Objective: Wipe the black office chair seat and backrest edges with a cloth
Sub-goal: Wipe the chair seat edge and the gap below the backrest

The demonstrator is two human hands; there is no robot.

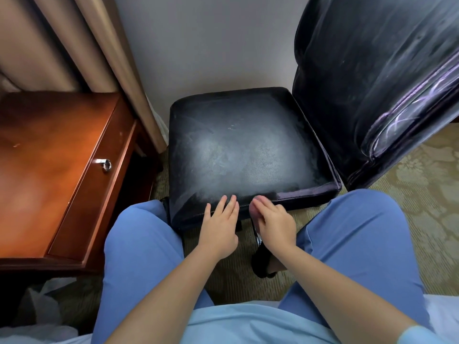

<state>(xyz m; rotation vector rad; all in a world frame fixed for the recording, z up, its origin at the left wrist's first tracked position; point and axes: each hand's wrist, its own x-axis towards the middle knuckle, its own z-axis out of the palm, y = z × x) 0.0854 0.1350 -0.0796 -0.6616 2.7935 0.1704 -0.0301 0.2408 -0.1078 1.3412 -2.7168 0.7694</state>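
Right hand (275, 225) grip curls round something pale at the seat (243, 150) front edge, likely the cloth, mostly hidden. Left hand (219, 225) lies flat, fingers straight, on the same edge. Risk: seat rolls or swivels under the push, leaving the dusty film streaked; backrest (372, 83) looks untouched.
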